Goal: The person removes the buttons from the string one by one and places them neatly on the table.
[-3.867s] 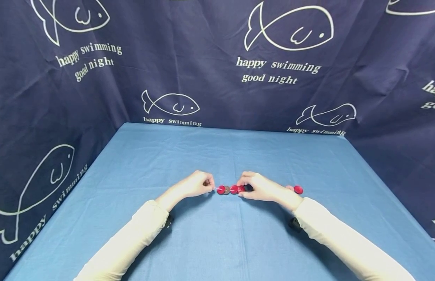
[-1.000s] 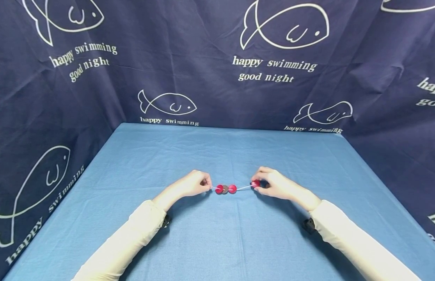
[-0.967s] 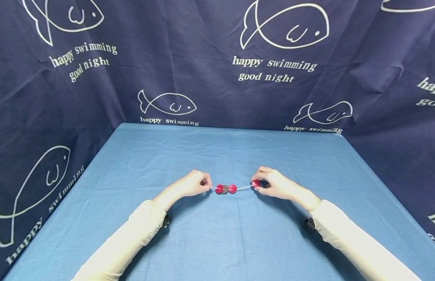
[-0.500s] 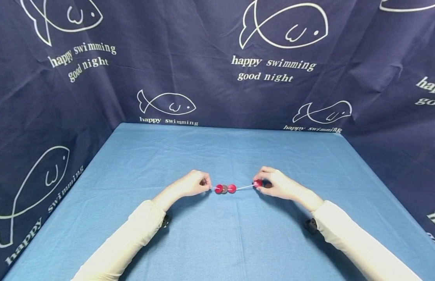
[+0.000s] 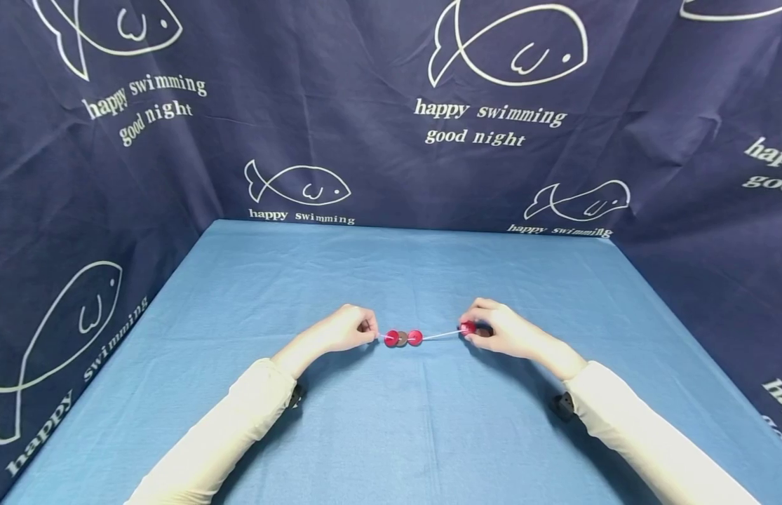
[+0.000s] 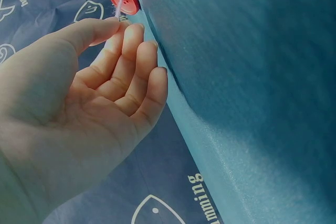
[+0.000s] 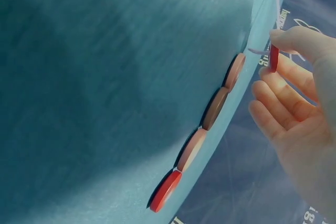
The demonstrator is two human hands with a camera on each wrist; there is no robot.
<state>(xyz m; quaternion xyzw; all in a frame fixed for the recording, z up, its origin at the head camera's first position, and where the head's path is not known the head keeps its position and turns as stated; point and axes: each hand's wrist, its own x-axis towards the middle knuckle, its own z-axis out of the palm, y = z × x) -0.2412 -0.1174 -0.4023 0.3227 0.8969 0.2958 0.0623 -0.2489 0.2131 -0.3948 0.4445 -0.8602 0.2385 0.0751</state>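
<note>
My left hand pinches one end of a pale string between thumb and index finger; its other fingers are loosely bent. Beside those fingertips a red button, a brown button and another red button sit close together on the string. Farther right, my right hand pinches a red button between thumb and fingers. The string runs straight from the group to this button, and a short length shows past it in the right wrist view.
In the right wrist view a row of buttons lies on the blue cloth: pink, brown, pink and red. From the head, the right hand and forearm mostly hide them. A dark blue fish-print curtain surrounds the table.
Since the earliest frame, my right hand has moved right with the red button, leaving a stretch of string between it and the left group. In the last second it shifts slightly farther right. The left hand stays nearly still.
</note>
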